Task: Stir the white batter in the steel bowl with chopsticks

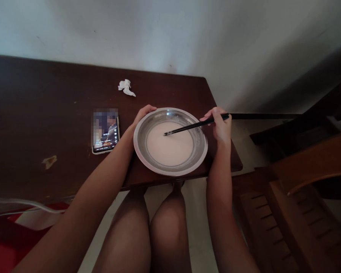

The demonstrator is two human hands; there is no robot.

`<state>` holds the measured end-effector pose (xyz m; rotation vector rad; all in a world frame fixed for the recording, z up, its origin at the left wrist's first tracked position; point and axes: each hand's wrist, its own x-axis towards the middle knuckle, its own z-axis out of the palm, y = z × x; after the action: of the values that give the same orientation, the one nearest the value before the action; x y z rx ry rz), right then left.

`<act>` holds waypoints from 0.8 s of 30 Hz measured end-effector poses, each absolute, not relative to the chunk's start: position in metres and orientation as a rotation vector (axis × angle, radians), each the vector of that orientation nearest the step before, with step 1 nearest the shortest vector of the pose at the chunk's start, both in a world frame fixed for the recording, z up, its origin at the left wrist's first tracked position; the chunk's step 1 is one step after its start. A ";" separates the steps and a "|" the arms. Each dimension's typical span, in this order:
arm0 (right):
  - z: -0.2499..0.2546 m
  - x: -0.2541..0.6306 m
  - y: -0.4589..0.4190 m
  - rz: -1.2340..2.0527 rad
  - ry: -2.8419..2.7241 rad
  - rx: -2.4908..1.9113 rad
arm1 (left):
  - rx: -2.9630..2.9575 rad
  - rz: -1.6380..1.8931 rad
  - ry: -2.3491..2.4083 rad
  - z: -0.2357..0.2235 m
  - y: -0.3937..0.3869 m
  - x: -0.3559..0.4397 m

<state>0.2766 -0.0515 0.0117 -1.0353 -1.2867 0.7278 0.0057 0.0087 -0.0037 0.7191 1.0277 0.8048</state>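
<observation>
A round metal bowl [199, 153] holding pale, milky batter stands at the near right corner of a dark wooden table [45, 125]. My left hand [143, 113] curls around the bowl's far left rim, gripping it. My right hand [220, 123] is closed on a pair of black chopsticks [193, 126]. Their tips reach down into the batter near the bowl's middle.
A lit phone [105, 132] lies on the table left of the bowl. A crumpled white tissue [126, 87] sits further back. Wooden chairs [301, 182] stand to the right. A clear plastic bag [22, 208] hangs at the table's near left edge. My knees are under the table.
</observation>
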 end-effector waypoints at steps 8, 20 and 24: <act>0.011 0.277 -0.054 0.884 -1.365 -1.009 | 0.707 0.793 1.035 -0.002 0.007 0.006; 0.012 0.275 -0.054 0.784 -1.347 -1.065 | 0.806 0.809 1.028 -0.005 0.008 0.004; 0.013 0.276 -0.054 0.706 -1.276 -1.099 | 0.783 0.823 1.034 -0.002 0.006 0.006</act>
<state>0.2757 -0.0539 0.0134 -1.0994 -1.2761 0.7060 0.0061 0.0061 -0.0020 0.7835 1.0341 0.8233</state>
